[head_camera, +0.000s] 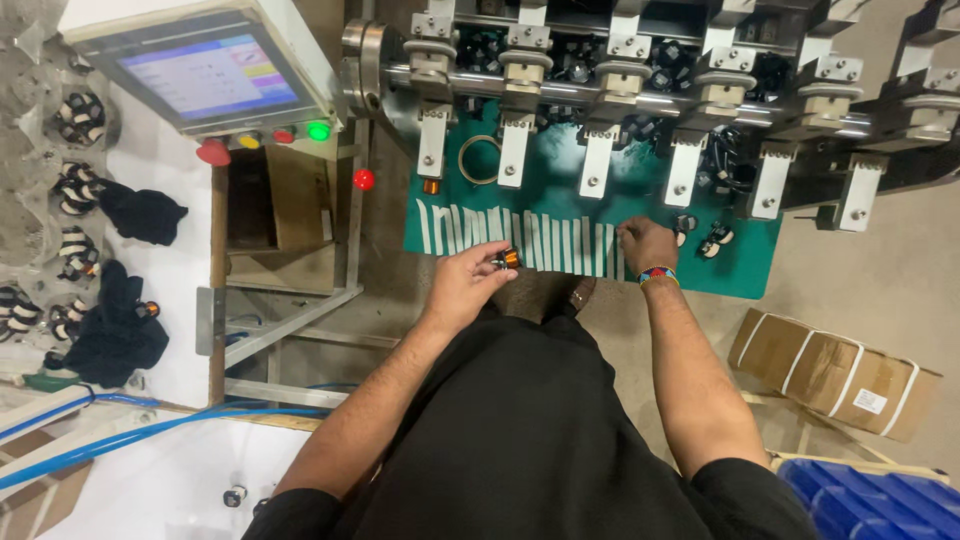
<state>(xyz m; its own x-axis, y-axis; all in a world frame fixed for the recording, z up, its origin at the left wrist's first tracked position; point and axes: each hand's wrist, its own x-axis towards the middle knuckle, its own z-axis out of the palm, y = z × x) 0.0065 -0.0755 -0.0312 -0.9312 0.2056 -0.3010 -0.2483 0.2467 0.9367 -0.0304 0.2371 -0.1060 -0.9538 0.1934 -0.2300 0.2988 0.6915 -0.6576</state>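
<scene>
Hands are busy at the edge of a green mat under a row of grey machine heads. The left hand pinches a small coil with shiny copper wire between thumb and fingertips, right at the mat's near edge. The right hand is curled shut with its knuckles up, pressing down on the last of the white strips painted on the mat (what it holds, if anything, I cannot tell). Just past the right hand lie two more small black and white coils. Far off beyond the left hand sit a touch screen, a green button and a tray of coils with black cloths on a white table. I think the little coil could slip, since only fingertips hold it, and it would roll off the edge to the floor. The machine heads hang close above the fingers, so a reach too far in could mean a pinch.
</scene>
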